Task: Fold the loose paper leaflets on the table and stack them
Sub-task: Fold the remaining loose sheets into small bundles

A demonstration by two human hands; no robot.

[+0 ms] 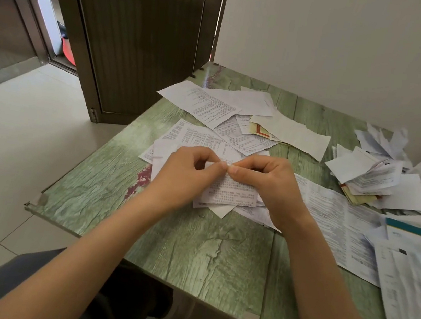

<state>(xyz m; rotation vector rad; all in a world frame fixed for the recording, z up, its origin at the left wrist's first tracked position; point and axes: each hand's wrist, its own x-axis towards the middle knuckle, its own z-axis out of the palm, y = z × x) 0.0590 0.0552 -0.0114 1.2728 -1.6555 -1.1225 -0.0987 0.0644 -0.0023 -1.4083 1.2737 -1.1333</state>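
Note:
A small printed paper leaflet (229, 191) lies on the green wood-grain table (192, 250), on top of a few other sheets. My left hand (186, 175) and my right hand (267, 185) both pinch its far edge, thumbs and fingertips meeting at the middle. That far edge looks bent over toward me. Loose unfolded leaflets (211, 103) lie spread beyond my hands. A long printed leaflet (335, 216) stretches to the right of my right wrist.
A heap of folded and crumpled papers (373, 172) sits at the right, near the white wall (340, 42). More sheets (411, 293) overlap at the table's right edge. The table's left edge drops to a tiled floor (18, 147); a dark door (139, 37) stands behind.

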